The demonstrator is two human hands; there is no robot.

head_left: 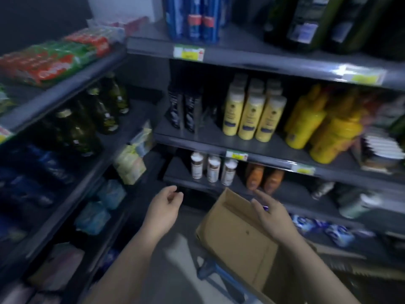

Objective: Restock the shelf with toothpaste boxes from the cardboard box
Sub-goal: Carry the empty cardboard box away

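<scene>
The left hand [166, 204] holds nothing; its fingers are loosely curled in the air. The right hand [272, 215] is also released, fingers almost straight, above the open cardboard box [232, 235], which stands just below it and to the right of the left hand. Just beyond the right fingertips stand orange bottles [264, 179]. High up and left of the left hand, red and green toothpaste boxes [50, 60] lie on the upper shelf [65, 91].

Open brown cardboard box [236, 238] sits tilted, low before the dark shelf [269, 160].
</scene>
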